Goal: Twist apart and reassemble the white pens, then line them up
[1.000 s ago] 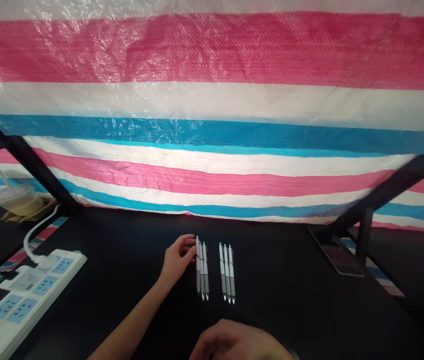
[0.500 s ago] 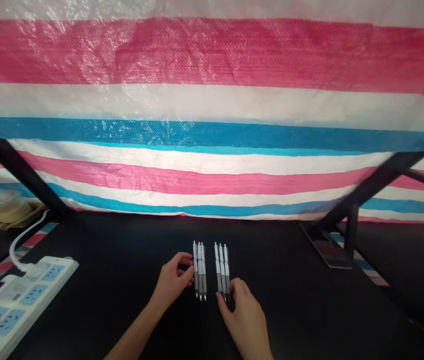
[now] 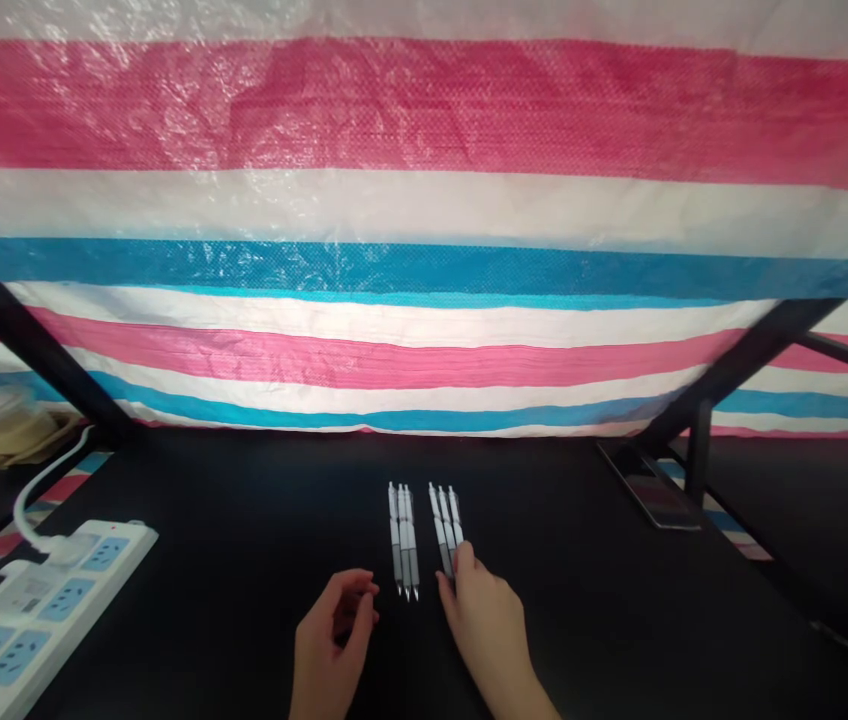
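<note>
Two groups of white pens with grey grips lie on the black table, tips towards me. The left group of three pens (image 3: pixel 404 540) lies side by side, with nothing touching it. My left hand (image 3: pixel 334 635) is apart from it, at its lower left, with loosely curled fingers, a gap inside them and nothing held. My right hand (image 3: pixel 490 625) is at the lower end of the right group of three pens (image 3: pixel 445 515), thumb on their left side and fingers on their right. It hides the tips of these pens, which slant slightly.
A white power strip (image 3: pixel 56 610) with a plugged-in cable lies at the left. A dark phone (image 3: pixel 653 490) rests at the right beside a black frame leg (image 3: pixel 700 455). A striped tarp (image 3: pixel 424 270) hangs behind the table. A plastic cup (image 3: pixel 0 415) stands at far left.
My left hand has drawn back from the left pens, towards me. My right hand has shifted slightly up around the right pens, whose lower ends have swung rightward.
</note>
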Demonstrator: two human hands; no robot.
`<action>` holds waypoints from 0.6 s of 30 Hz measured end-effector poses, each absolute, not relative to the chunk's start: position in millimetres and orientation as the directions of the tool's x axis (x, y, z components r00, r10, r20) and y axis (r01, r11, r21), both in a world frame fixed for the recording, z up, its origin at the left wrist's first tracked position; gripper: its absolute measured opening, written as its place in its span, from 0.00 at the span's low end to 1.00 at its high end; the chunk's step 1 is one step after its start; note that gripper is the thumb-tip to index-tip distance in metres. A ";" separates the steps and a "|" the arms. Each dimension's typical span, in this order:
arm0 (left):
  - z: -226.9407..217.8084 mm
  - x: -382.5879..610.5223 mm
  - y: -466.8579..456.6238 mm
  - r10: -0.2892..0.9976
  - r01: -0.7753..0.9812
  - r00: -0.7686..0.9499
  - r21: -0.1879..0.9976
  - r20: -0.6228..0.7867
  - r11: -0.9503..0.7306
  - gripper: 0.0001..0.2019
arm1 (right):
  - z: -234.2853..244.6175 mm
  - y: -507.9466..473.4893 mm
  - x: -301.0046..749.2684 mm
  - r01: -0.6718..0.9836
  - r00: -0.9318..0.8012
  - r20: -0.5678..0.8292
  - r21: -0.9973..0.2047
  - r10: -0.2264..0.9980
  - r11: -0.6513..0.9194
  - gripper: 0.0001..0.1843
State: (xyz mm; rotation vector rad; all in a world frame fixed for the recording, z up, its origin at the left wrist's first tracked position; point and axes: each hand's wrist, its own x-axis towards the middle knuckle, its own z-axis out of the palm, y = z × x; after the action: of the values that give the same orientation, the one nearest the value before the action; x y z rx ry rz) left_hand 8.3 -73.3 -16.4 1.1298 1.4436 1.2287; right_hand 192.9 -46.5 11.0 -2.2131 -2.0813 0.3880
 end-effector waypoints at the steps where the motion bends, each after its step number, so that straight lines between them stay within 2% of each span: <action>1: -15.7 8.4 -74.3 0.982 0.103 -0.179 0.992 -0.056 0.075 0.11 | 11.8 -46.2 192.1 0.972 0.042 -0.134 -0.225 0.990 -0.071 0.03; 10: -9.6 17.1 -75.2 0.967 0.121 -0.252 0.993 0.035 -0.004 0.09 | 14.7 -39.0 182.2 0.972 0.093 -0.153 -0.200 0.984 -0.123 0.08; 14: -8.1 15.7 -76.9 0.964 0.132 -0.263 0.991 0.035 0.000 0.09 | 17.9 -38.4 182.9 0.961 0.067 -0.126 -0.258 0.990 -0.098 0.08; 18: -6.7 11.1 -73.7 0.972 -0.015 -0.233 1.000 -0.008 0.005 0.12 | 22.1 -52.4 189.6 0.937 0.065 -0.059 -0.341 0.996 -0.082 0.13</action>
State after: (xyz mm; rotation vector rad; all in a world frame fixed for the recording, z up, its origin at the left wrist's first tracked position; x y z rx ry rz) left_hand 11.1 -73.7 -6.7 1.0725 1.3722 1.3821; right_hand 189.6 -52.4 22.1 -2.1261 -1.9709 0.4114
